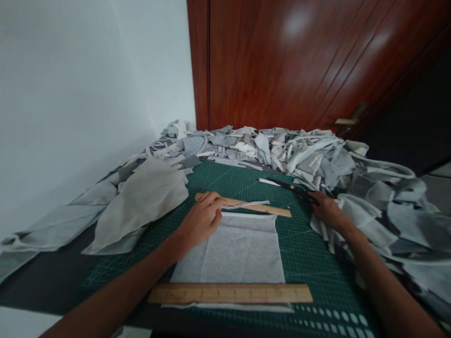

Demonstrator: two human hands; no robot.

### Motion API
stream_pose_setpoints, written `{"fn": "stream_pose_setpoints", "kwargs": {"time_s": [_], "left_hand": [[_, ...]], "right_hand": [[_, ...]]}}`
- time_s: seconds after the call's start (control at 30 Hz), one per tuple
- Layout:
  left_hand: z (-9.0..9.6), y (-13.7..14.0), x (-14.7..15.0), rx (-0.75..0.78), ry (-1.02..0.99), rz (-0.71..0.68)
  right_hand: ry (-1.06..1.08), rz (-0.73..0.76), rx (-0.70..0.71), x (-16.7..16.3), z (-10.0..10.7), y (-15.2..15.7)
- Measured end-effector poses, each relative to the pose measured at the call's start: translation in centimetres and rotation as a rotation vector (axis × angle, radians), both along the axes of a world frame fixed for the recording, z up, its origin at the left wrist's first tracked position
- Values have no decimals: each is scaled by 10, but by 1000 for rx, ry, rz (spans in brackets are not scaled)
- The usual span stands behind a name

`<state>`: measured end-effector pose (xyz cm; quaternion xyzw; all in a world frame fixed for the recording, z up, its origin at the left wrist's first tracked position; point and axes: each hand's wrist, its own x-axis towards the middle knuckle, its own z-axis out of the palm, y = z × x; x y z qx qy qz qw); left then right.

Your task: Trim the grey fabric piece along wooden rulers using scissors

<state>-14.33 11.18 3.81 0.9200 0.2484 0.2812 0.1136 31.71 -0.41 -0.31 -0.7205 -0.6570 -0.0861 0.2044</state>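
My left hand (205, 215) is closed at the far left corner of a light grey fabric piece (243, 249), its fingers on one end of a narrow fabric strip (252, 204). The strip's other end stretches right across a wooden ruler (278, 211). A second, wider wooden ruler (229, 293) lies over the near part of the fabric piece. To the right, my right hand (326, 209) grips black-handled scissors (291, 188), whose blades point left over the green mat. Beside the blade tips lies a short white strip (269, 182).
Beneath everything is a green cutting mat (225, 178) with grid lines. Heaps of grey and white fabric scraps (317, 159) line its back and right side. Larger fabric pieces (141, 202) lie at the left. Behind stand a white wall (88, 94) and a brown wooden door (268, 65).
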Motion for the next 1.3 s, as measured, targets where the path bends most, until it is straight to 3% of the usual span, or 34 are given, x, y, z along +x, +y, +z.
{"fn": "stream_pose_setpoints", "kwargs": {"time_s": [0.13, 0.27, 0.4, 0.63, 0.77, 0.9, 1.0, 1.1, 1.2, 1.3], "left_hand": [[-1, 15, -8, 31, 39, 52], [-8, 25, -14, 13, 167, 112], [-11, 30, -14, -72, 150, 86], [11, 16, -6, -19, 29, 74], [19, -6, -1, 9, -106, -30], [20, -29, 6, 68, -149, -368], [22, -37, 9, 130, -139, -526], [23, -39, 8, 162, -155, -558], [20, -38, 5, 185, -198, -521], [16, -37, 3, 133, -270, -437]], "right_hand": [[-18, 36, -58, 5, 0, -3], [9, 22, -61, -12, 14, -5], [48, 59, 113, -49, 33, -1], [81, 364, 199, -135, 49, 2], [374, 526, 108, -185, 47, -6], [686, 714, -133, -223, 33, -7], [770, 731, -237, -238, 18, -4], [806, 759, -302, -244, 10, -5], [765, 844, -342, -242, 24, -7], [597, 924, -312, -219, 68, -2]]}}
